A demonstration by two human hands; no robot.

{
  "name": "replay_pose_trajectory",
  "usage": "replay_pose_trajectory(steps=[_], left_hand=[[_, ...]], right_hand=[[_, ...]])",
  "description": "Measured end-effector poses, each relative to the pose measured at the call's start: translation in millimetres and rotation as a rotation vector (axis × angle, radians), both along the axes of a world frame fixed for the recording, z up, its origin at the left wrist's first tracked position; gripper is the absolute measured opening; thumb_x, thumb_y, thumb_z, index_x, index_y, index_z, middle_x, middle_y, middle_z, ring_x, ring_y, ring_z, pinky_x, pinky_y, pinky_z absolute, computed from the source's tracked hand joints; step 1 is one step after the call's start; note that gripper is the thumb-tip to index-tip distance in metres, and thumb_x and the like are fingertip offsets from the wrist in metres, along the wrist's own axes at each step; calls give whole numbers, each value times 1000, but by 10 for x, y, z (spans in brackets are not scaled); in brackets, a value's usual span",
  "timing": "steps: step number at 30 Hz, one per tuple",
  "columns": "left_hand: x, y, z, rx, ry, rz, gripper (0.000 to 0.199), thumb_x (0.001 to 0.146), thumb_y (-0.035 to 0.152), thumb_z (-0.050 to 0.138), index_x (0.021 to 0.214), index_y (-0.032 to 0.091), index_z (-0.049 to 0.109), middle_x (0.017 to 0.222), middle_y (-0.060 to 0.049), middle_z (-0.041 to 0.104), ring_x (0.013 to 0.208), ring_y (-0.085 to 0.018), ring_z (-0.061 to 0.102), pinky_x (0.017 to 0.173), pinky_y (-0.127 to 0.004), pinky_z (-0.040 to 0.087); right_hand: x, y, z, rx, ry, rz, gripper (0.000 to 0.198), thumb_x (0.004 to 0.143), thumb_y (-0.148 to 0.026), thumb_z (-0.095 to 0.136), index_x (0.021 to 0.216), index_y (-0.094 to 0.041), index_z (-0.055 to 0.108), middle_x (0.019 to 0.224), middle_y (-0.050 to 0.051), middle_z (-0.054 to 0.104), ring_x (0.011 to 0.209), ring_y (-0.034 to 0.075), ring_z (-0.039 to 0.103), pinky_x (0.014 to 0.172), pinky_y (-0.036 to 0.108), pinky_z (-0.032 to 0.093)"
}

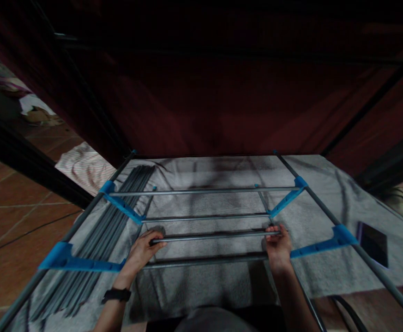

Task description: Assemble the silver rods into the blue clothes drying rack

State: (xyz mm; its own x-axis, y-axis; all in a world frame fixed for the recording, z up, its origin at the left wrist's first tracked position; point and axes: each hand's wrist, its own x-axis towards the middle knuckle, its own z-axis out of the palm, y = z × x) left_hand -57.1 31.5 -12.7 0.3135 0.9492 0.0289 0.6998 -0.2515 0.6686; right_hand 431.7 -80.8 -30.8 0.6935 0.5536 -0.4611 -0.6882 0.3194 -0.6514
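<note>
Both hands hold one grey metal tube (215,236) level across the middle of a rack frame. My left hand (145,251), with a dark band on the wrist, is closed round the tube's left end. Around the tube's right end my right hand (278,244) is closed, palm turned up. Just nearer than this tube, a frame crossbar (204,263) runs between the front left blue bracket (83,263) and the front right blue bracket (326,242). Farther back, another crossbar (204,190) joins the rear left blue bracket (123,205) and the rear right blue bracket (287,200).
Several loose grey tubes (97,235) lie in a bundle on the left of the grey blanket (222,170). A phone (373,243) rests at the right, outside the frame. Dark red panels (204,110) rise behind. Tiled floor (24,221) with a thin cable shows left.
</note>
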Motion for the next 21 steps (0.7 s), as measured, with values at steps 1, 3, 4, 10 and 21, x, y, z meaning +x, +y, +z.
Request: replay_pose_trajectory(steps=[1, 3, 4, 10, 21], left_hand=[[5, -3, 16, 25, 3, 3, 37, 78, 59, 68, 87, 24, 74, 94, -5, 73, 93, -24, 68, 78, -33, 54], [14, -10, 42, 63, 11, 5, 39, 79, 61, 67, 86, 24, 75, 93, -6, 73, 95, -25, 68, 83, -36, 55], [17, -14, 49, 70, 14, 3, 39, 80, 62, 66, 87, 24, 75, 93, -6, 73, 95, -25, 68, 85, -37, 55], [5, -31, 11, 32, 20, 45, 42, 80, 64, 65, 92, 25, 75, 98, -7, 74, 97, -26, 68, 86, -38, 55], [-5, -28, -17, 76, 63, 23, 38, 82, 60, 64, 94, 25, 74, 100, -6, 75, 100, -26, 68, 91, -40, 53]], right_hand=[[-9, 10, -13, -3, 36, -28, 18, 74, -24, 71, 78, -22, 54, 59, -8, 59, 50, 7, 59, 43, 14, 46], [-30, 32, -29, 4, 87, -60, 15, 74, -18, 69, 79, -21, 56, 61, -8, 61, 52, 7, 61, 46, 13, 48], [-39, 41, -34, 12, 93, -59, 14, 74, -16, 69, 79, -21, 56, 62, -8, 61, 52, 6, 61, 48, 13, 50], [-77, 70, -41, 38, 141, -30, 11, 77, -10, 65, 79, -20, 60, 64, -6, 63, 56, 6, 62, 60, 17, 58], [-421, 149, 33, 56, 111, 179, 10, 74, -16, 71, 79, -22, 66, 76, -3, 69, 74, 10, 68, 79, 23, 59]])
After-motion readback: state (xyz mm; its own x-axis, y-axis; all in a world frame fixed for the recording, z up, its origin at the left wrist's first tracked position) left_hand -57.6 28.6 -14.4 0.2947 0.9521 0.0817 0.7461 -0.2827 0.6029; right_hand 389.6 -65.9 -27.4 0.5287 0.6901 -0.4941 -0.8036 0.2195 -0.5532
